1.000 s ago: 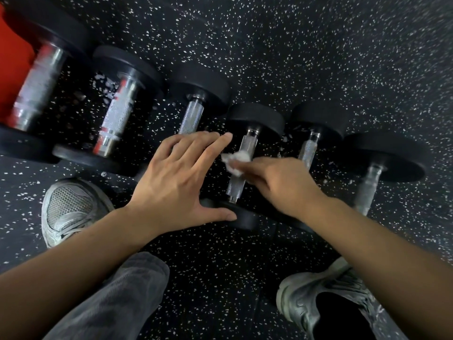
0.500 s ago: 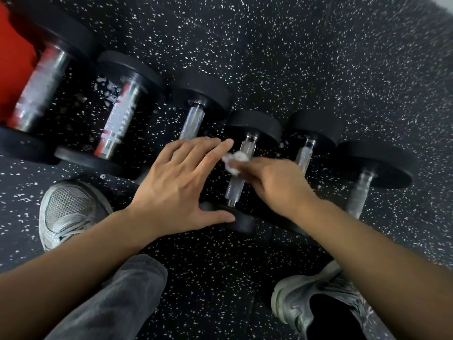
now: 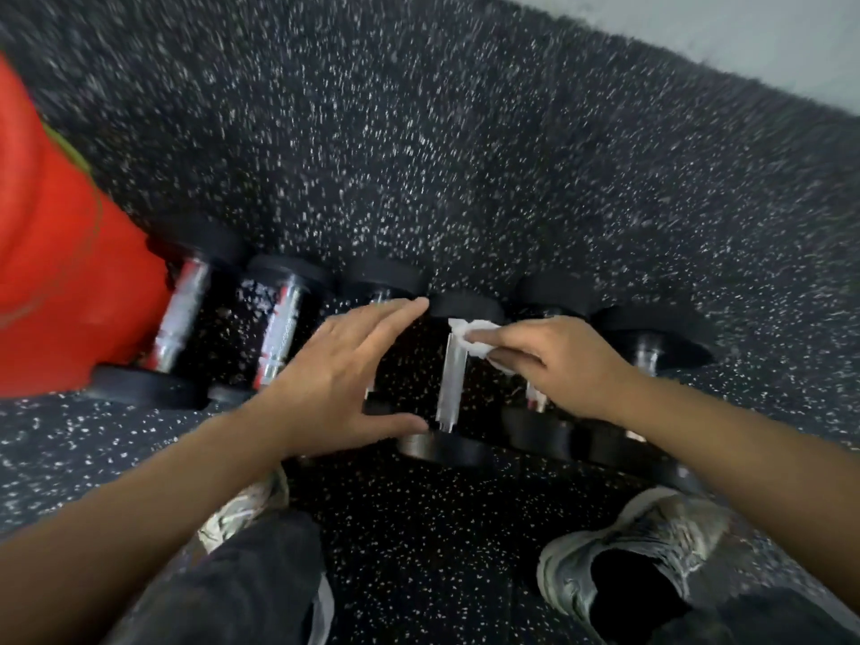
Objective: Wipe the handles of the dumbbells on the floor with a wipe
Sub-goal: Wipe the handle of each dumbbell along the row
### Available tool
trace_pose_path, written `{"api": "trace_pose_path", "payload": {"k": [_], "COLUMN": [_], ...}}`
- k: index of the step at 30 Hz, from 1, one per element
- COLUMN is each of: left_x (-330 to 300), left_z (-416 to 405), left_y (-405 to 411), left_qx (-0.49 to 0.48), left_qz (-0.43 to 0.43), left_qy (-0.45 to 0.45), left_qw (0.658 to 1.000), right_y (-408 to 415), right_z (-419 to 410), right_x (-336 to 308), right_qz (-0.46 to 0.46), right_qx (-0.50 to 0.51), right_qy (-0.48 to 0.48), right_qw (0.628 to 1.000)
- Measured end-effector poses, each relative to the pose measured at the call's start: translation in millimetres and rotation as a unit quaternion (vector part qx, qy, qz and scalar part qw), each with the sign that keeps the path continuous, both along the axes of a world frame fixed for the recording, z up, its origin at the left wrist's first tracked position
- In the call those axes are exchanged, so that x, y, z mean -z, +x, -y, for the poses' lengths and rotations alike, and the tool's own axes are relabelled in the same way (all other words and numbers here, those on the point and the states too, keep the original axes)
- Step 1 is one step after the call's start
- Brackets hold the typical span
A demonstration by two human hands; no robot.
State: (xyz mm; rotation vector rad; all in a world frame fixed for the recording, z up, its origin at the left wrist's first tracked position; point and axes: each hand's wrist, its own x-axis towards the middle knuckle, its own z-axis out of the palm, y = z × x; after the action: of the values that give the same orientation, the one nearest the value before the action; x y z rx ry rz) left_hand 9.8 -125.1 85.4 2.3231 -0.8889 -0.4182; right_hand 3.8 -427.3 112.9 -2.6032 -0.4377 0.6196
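Wipe point(image 3: 474, 339) in right hand point(image 3: 565, 365) touches dumbbell handle point(image 3: 452, 379).

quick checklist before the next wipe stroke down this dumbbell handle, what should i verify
1. Wipe gripped in the right hand: ok, pinched between the fingers.
2. Wipe at the handle: ok, it meets the top end, by the far weight.
3. Rest of the handle free to stroke: ok, the bare metal below the wipe is uncovered.
4. Left hand out of the path: ok, open and spread just left of the handle; whether it steadies the dumbbell, cannot tell.
5. Handle already clean: cannot tell, the picture is blurred.
6. Shoes away from the weights: ok, both sit nearer than the row.
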Motion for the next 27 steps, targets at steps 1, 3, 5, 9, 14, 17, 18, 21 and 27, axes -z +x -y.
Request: {"api": "trace_pose_path", "payload": {"k": [1,3,5,9,14,17,18,21,27], "left_x": [-22,-68,-114,-183,-230,-236,-233,-212,-124], "left_z": [-3,-7,-8,-7,7,27,36,60,106], "left_y": [9,25,34,24,-12,-34,-41,-57,-69], "left_qx": [0.009,0.033,0.065,0.159,0.186,0.178,0.172,0.128,-0.037], "left_qz": [0.013,0.051,0.088,0.131,0.171,0.176,0.179,0.161,0.101], "left_qy": [0.01,0.032,0.046,0.092,0.156,0.179,0.176,0.164,0.183], "left_qw": [1.0,0.998,0.993,0.974,0.955,0.952,0.953,0.965,0.977], "right_y": [5,9,7,-18,-56,-69,-73,-93,-98], "right_z": [3,7,10,17,47,73,81,102,146], "right_x": [-19,-56,-91,-150,-181,-189,-190,-180,-120], "right_qz": [0.01,0.015,0.012,0.055,0.081,0.073,0.072,0.066,0.042], "right_qx": [-0.002,0.004,0.015,0.056,0.09,0.084,0.08,0.098,0.124], "right_qy": [-0.004,-0.012,-0.011,0.002,-0.011,-0.06,-0.07,-0.059,-0.04], "right_qw": [1.0,1.0,1.0,0.997,0.993,0.992,0.992,0.991,0.991]}}
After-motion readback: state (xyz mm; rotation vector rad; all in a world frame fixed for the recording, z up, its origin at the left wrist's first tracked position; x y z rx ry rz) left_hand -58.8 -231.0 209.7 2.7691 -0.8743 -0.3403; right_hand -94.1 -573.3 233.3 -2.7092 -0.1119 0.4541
